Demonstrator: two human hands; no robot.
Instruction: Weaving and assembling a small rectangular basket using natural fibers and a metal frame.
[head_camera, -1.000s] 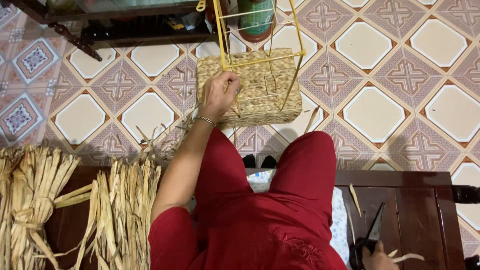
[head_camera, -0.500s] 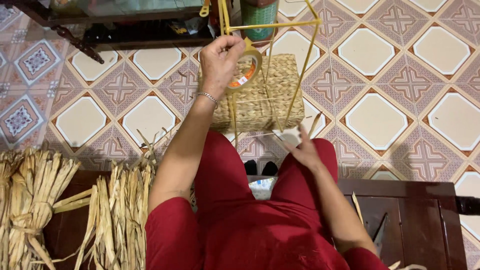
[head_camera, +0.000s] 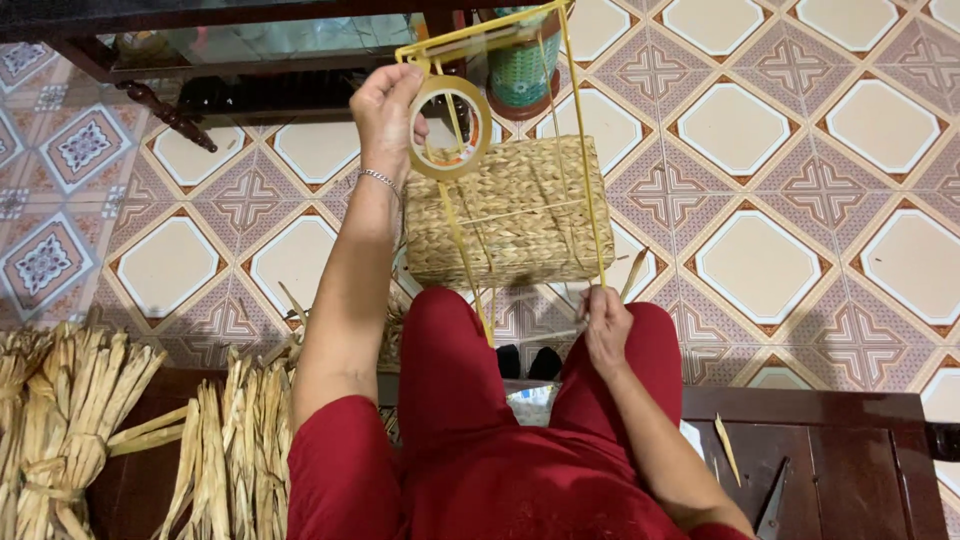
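The woven basket (head_camera: 510, 210) sits on the tiled floor (head_camera: 760, 260) in front of my knees, yellow wire frame (head_camera: 585, 190) standing over it. My left hand (head_camera: 385, 105) grips the tape roll (head_camera: 450, 127) above the basket; my right hand (head_camera: 605, 330) pinches the frame's near leg. If that pinch slips, the frame could tip off the basket.

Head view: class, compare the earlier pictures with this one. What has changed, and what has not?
The left hand left the woven basket, took a tape roll and raised it to the yellow frame's top. The right hand came up from the bench to the frame's lower end. Basket and straw bundles stayed put.
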